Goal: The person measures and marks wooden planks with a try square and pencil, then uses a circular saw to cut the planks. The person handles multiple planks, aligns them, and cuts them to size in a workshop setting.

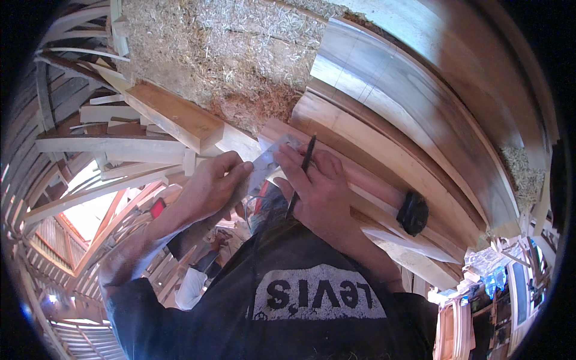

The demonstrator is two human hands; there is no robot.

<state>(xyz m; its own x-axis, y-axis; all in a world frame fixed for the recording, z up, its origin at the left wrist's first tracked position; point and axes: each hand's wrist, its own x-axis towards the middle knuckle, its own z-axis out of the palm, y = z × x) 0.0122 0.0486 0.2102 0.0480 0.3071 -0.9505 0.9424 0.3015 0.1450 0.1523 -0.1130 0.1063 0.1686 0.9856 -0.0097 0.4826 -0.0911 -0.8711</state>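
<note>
In front of my chest, my left hand [217, 180] pinches the edge of a small, whitish, thin sheet [262, 166], which looks like paper or plastic. My right hand [321, 187] reaches across to the sheet's far end, its fingertips pressed on it. A slim black pen [309, 151] is tucked between the fingers of that hand and points upward. Just beyond the hands lie long planed boards [354, 129]. A lumpy black object [413, 213] rests on the boards right of my right hand; its kind is unclear.
A wide board [384, 66] with thin lines drawn across it lies at the far right. Wood shavings [222, 48] cover the ground ahead. A thick timber beam [174, 114] and stacked planks [120, 147] fill the left. Another person's white sleeve [191, 288] shows at lower left.
</note>
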